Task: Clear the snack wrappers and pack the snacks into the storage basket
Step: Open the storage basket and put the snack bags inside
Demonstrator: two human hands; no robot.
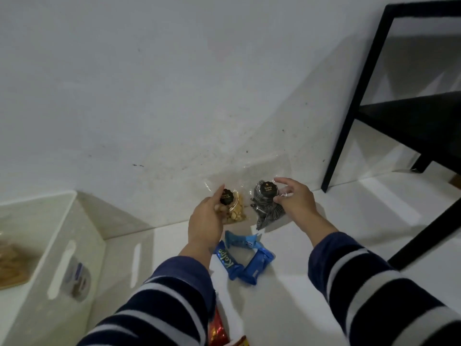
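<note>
Head view, items as seen. Left hand [205, 221]: fingers curled in a grip on a clear bag of pale nuts [233, 208] with a round black label, held near the wall [174, 96]. Right hand [295, 199]: thumb and fingers are closed round a clear bag of dark striped snacks [267, 208], likewise black-labelled, just beside the first bag. Blue snack packets [245, 259]: laid on the white surface [287, 295] between the two striped sleeves. White storage basket [62, 245]: placed at the left, well apart from both hands; brownish contents are seen inside, blurred. Red wrapper [218, 330]: partly seen at the bottom edge. Black shelf frame [361, 83]: stood at the right.
</note>
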